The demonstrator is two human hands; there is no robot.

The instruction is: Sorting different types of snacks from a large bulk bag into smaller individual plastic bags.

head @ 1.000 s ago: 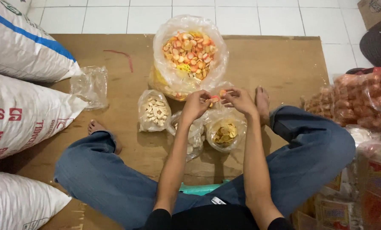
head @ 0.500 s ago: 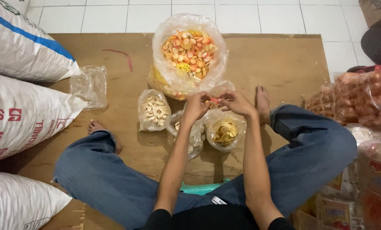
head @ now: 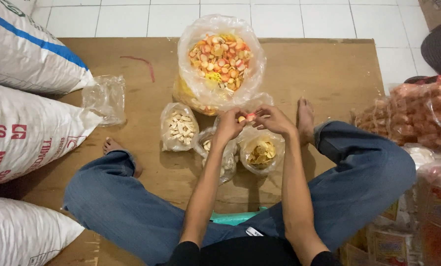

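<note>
I sit cross-legged on a brown board [head: 329,69]. My left hand [head: 229,126] and my right hand [head: 273,119] meet in front of me, pinching a small clear plastic bag [head: 246,117] with a few orange and pale crackers in it. Right below the hands stand an open bag of yellow crackers [head: 261,152] and a bag of pale crackers [head: 219,153]. A third small bag of pale stick crackers [head: 179,128] stands to the left. Beyond the hands is a large open bag of mixed orange and pale crackers [head: 220,56].
Big white sacks [head: 26,128] line the left side, with a stack of empty clear bags [head: 104,97] beside them. Packed bags of reddish snacks [head: 417,116] pile up on the right. White floor tiles [head: 279,17] lie past the board. My bare feet rest on the board.
Both hands stay together over the small bags, with only slight finger movement on the little bag between them.
</note>
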